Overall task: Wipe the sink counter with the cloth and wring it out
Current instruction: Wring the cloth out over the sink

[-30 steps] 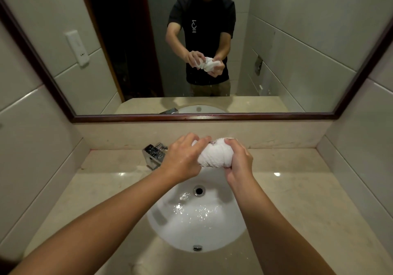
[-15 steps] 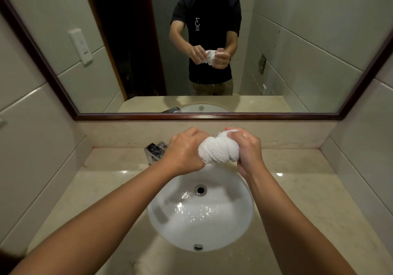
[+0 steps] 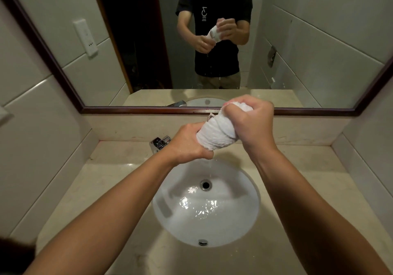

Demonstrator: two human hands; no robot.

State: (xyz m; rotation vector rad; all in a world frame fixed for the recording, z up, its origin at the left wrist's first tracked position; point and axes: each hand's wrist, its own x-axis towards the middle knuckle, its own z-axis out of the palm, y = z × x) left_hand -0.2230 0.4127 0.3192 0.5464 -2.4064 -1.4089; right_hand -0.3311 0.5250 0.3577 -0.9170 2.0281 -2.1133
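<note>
A white cloth (image 3: 215, 133) is bunched and twisted into a thick roll above the back of the white sink basin (image 3: 240, 221). My left hand (image 3: 188, 145) grips its lower end and my right hand (image 3: 249, 122) grips its upper end, so the roll tilts up to the right. A thin trickle of water falls from the cloth into the basin, which holds a shallow pool of water. The beige stone counter (image 3: 314, 179) surrounds the basin.
A chrome tap (image 3: 160, 144) stands at the back of the counter, left of my left hand. A dark-framed mirror (image 3: 63, 79) hangs above the backsplash and reflects me. Tiled walls close in on both sides of the counter.
Both hands have twisted the cloth further. My right hand rose and turned over the top end while my left hand dropped, tilting the roll, and water now drips from it.
</note>
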